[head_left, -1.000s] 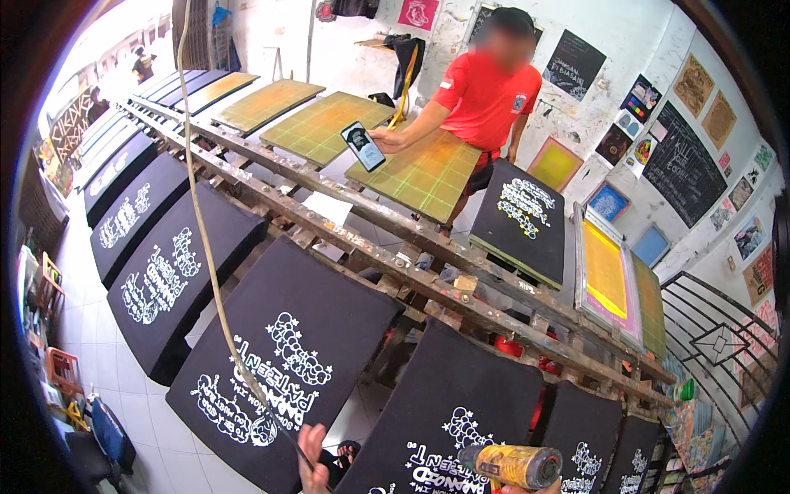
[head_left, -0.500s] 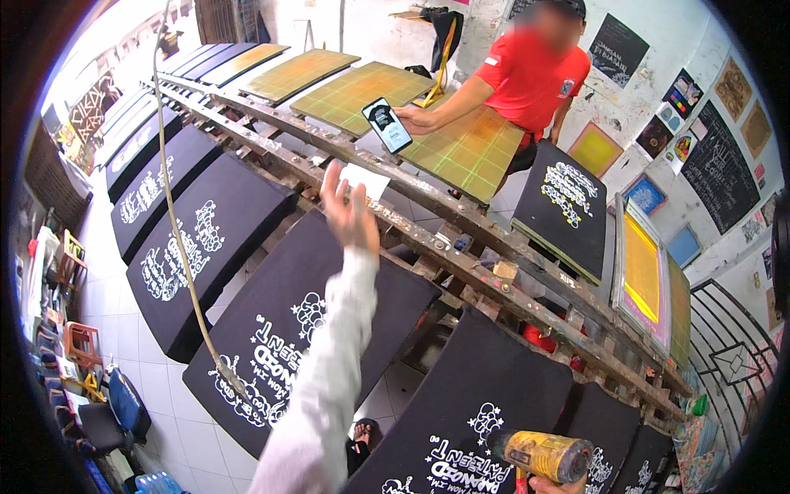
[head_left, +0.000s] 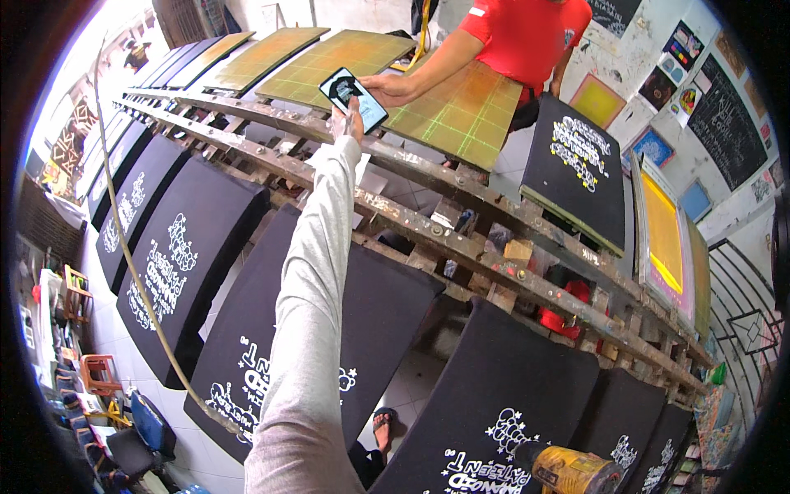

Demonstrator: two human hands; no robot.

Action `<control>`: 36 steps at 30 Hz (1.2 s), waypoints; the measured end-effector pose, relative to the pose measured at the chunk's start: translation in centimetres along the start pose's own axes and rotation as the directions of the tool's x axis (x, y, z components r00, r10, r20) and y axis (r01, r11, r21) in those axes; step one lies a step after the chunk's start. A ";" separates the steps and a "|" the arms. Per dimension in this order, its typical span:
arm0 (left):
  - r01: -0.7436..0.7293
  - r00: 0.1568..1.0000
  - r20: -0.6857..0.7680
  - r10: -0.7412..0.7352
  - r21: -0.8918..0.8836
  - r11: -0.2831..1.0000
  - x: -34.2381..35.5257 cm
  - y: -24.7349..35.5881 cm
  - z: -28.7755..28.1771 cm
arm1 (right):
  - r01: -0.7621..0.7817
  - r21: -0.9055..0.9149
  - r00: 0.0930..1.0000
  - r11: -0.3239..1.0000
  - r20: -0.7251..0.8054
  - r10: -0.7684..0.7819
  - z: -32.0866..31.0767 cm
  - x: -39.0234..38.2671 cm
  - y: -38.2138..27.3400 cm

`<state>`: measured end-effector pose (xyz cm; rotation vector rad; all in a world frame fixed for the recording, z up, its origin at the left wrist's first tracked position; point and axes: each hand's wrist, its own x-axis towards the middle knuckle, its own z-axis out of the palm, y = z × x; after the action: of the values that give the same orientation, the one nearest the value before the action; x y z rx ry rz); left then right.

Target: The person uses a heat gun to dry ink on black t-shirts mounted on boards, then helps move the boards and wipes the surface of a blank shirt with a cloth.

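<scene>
My left hand (head_left: 346, 123), at the end of a grey-sleeved arm, grips the lower part of a phone (head_left: 363, 108) with a finger over its screen. A co-worker's hand (head_left: 391, 89) holds the same phone from the other side; the screen shows a dark shirt design. A worn yellow cylindrical power tool (head_left: 574, 469) is at the bottom right, and my right hand is out of view below it. Beneath my arm lies a black shirt (head_left: 374, 321) with white printed graphics on a board, beside another printed black shirt (head_left: 518, 362).
Two long metal rails (head_left: 494, 263) carry rows of boards and printed shirts. A co-worker in red (head_left: 527, 45) stands across them. A yellow screen frame (head_left: 662, 230) is at the right, a hanging cable (head_left: 123, 239) at the left, chairs (head_left: 132, 445) on the floor.
My left hand has risen from the bottom edge, reached forward across the rails and closed on the phone. The yellow tool has shifted right and lower, taking my right hand out of view.
</scene>
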<state>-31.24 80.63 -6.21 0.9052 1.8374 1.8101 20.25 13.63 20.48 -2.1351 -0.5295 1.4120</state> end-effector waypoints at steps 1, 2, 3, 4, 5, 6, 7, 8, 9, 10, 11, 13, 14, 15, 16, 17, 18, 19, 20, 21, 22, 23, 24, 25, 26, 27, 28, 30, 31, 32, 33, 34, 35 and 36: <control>-0.061 0.995 -0.074 0.064 0.049 0.997 0.9 0.4 -1.5 | 0.047 -0.119 0.999 0.992 0.029 -0.044 0.5 0.0 -1.3; -0.119 0.981 -0.145 0.133 0.101 0.988 1.5 0.6 -3.3 | 0.084 -0.029 0.996 0.996 0.042 -0.083 0.8 0.5 -0.8; -0.195 0.980 -0.038 0.193 -0.318 0.928 -1.3 0.9 -1.9 | 0.098 0.060 0.995 0.993 -0.012 -0.097 1.8 0.7 -0.2; -0.150 0.985 0.050 0.163 -0.193 0.970 -4.0 2.3 -0.4 | 0.130 0.156 0.989 0.979 -0.087 -0.117 2.6 0.3 0.4; -0.127 0.986 0.073 0.149 -0.242 0.962 -5.1 3.7 -0.7 | 0.236 -0.119 0.971 0.964 -0.016 -0.239 3.1 -0.4 -2.1; -0.111 0.988 0.069 0.136 -0.283 0.953 -4.9 4.2 -2.4 | 0.296 -0.142 0.955 0.945 0.060 -0.290 2.8 -0.4 -1.9; -0.160 0.983 0.043 0.180 -0.291 0.943 -4.7 4.9 -4.0 | 0.357 -0.159 0.931 0.921 0.139 -0.337 2.4 -0.1 -1.6; -0.208 0.975 0.016 0.222 -0.295 0.932 -4.5 5.5 -5.7 | 0.417 -0.171 0.899 0.893 0.220 -0.378 2.0 -0.1 -1.4; -0.129 0.976 0.093 0.196 -0.476 0.870 -6.7 6.8 -5.9 | 0.331 -0.131 0.935 0.935 0.180 -0.306 1.6 -0.5 -1.1; -0.116 0.971 0.111 0.214 -0.564 0.817 -9.0 8.5 -6.1 | 0.327 -0.007 0.937 0.945 0.136 -0.323 1.6 -0.5 -0.6; -0.094 0.968 0.122 0.220 -0.638 0.765 -11.7 9.6 -7.4 | 0.315 0.109 0.941 0.943 0.097 -0.325 1.9 0.1 0.4; -0.063 0.956 0.162 0.243 -0.698 0.713 -18.6 12.1 -10.4 | 0.342 0.189 0.932 0.921 0.060 -0.358 2.3 0.3 0.9; -0.052 0.946 0.196 0.259 -0.694 0.718 -22.9 13.8 -12.4 | 0.362 0.174 0.926 0.916 0.047 -0.375 3.2 -0.7 -0.7; 0.021 0.934 0.263 0.241 -0.713 0.700 -27.3 16.0 -13.8 | 0.407 0.166 0.909 0.898 0.023 -0.417 3.0 -0.3 0.1; 0.099 0.916 0.333 0.224 -0.728 0.678 -31.3 17.6 -14.7 | 0.451 0.154 0.890 0.879 -0.005 -0.455 2.8 0.1 0.8; 0.130 0.916 0.356 0.185 -0.699 0.703 -34.1 18.2 -17.0 | 0.225 0.057 0.974 0.973 0.027 -0.226 2.6 -1.2 -0.6; 0.163 0.914 0.379 0.146 -0.672 0.722 -36.3 18.8 -18.6 | 0.291 0.074 0.957 0.954 0.000 -0.292 3.3 -1.0 -0.4; 0.250 0.901 0.421 0.103 -0.698 0.672 -38.3 19.8 -19.5 | 0.385 -0.018 0.923 0.923 0.002 -0.385 3.1 -0.4 0.3; 0.304 0.898 0.436 0.059 -0.712 0.633 -40.1 20.6 -21.6 | 0.478 -0.104 0.878 0.872 0.057 -0.475 2.6 0.3 0.7; 0.359 0.870 0.492 0.035 -0.680 0.639 -41.0 20.6 -21.7 | 0.443 -0.036 0.896 0.896 0.057 -0.440 2.5 0.0 0.7; 0.344 0.866 0.500 0.008 -0.606 0.717 -42.0 21.0 -21.7 | 0.405 0.032 0.912 0.914 0.060 -0.406 2.4 -0.3 0.8; 0.363 0.871 0.491 -0.007 -0.633 0.684 -42.7 21.2 -21.2 | 0.365 0.099 0.926 0.926 0.066 -0.373 2.3 -0.6 0.8; 0.376 0.875 0.483 -0.018 -0.657 0.653 -43.1 21.4 -20.9 | 0.365 0.112 0.928 0.924 0.041 -0.371 2.1 -0.6 1.0; 0.375 0.879 0.475 -0.042 -0.634 0.676 -43.0 22.1 -20.9 | 0.364 0.125 0.929 0.923 0.016 -0.369 1.9 -0.5 1.1; 0.337 0.883 0.468 -0.026 -0.595 0.730 -42.9 21.5 -21.0 | 0.365 0.138 0.930 0.921 -0.010 -0.367 1.9 -0.5 1.2; 0.289 0.890 0.457 -0.004 -0.557 0.779 -42.4 20.7 -21.1 | 0.371 0.105 0.928 0.923 -0.005 -0.372 2.5 -1.1 0.1; 0.240 0.894 0.448 0.019 -0.515 0.823 -42.0 20.2 -21.1 | 0.374 0.095 0.927 0.922 -0.024 -0.374 2.2 -0.7 0.6; 0.224 0.909 0.417 0.032 -0.550 0.804 -41.5 20.0 -20.7 | 0.383 0.076 0.923 0.921 -0.065 -0.378 1.0 0.4 2.3; 0.216 0.915 0.401 0.038 -0.568 0.794 -41.3 20.0 -20.4 | 0.368 0.068 0.930 0.928 -0.051 -0.365 0.4 0.7 2.6; 0.225 0.921 0.389 0.029 -0.592 0.774 -41.2 19.9 -20.1 | 0.353 0.059 0.936 0.934 -0.039 -0.351 -0.1 0.9 2.8; 0.229 0.927 0.375 0.023 -0.613 0.756 -41.1 19.8 -19.8 | 0.369 0.045 0.928 0.928 0.031 -0.371 -0.4 0.8 2.5; 0.237 0.930 0.366 0.015 -0.634 0.736 -40.9 19.7 -19.5 | 0.385 0.032 0.918 0.923 0.096 -0.386 -0.3 0.4 1.8; 0.198 0.930 0.367 0.037 -0.580 0.790 -40.6 19.7 -19.5 | 0.299 0.092 0.946 0.950 0.105 -0.308 0.1 -0.3 1.0; 0.161 0.927 0.371 0.053 -0.522 0.838 -40.3 19.5 -19.6 | 0.277 0.100 0.957 0.956 0.064 -0.284 0.1 -0.4 1.5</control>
<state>-13.04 37.67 8.35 0.8774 1.0146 1.8232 20.03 12.22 19.80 -1.8548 -0.7527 1.3348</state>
